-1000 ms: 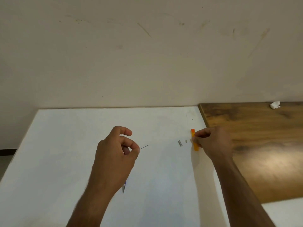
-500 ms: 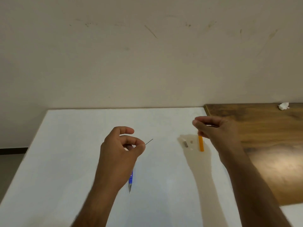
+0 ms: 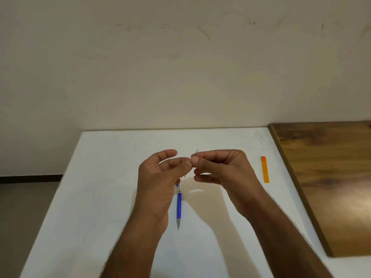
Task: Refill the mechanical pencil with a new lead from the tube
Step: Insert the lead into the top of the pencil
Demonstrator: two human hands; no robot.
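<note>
While between fingers [image 3: 194, 160], lead [image 3: 196, 151]; tube [image 3: 264, 169] aside.

White table [image 3: 112, 177] abuts brown wooden board [image 3: 331, 177].

Warm, even light is falling from above; soft shadows are lying on the table [image 3: 104, 197] lower centre. Glare is showing on the board [image 3: 345, 205] at right. Wide-angle bending at edges.
</note>
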